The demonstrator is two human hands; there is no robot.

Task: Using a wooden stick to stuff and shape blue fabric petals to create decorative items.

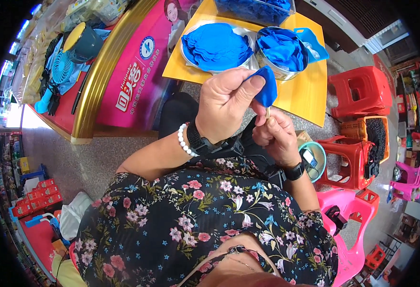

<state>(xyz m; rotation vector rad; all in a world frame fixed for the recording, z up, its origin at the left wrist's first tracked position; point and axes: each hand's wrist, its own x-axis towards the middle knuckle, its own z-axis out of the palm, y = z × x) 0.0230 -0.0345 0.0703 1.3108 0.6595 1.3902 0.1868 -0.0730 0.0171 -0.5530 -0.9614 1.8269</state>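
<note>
My left hand (226,103), a white bead bracelet on its wrist, pinches a blue petal-shaped piece (267,87) between thumb and fingers. The piece is folded into a bud at the top of a thin pale stick (268,113). Just below it, my right hand (278,137) is closed around the stick, thumb uppermost. Beyond my hands, a white plate (185,56) holds a spread pile of blue petal pieces (217,46). To its right stands a round tin (286,75) full of loose blue pieces (281,47).
These stand on a yellow board (310,91), with a clear box (255,18) and a blue basket (316,47). Left is a gold-edged counter (105,71) bearing a small fan (62,67). Red stools (360,88), a pink chair (344,210) and a turquoise bucket (316,170) stand right.
</note>
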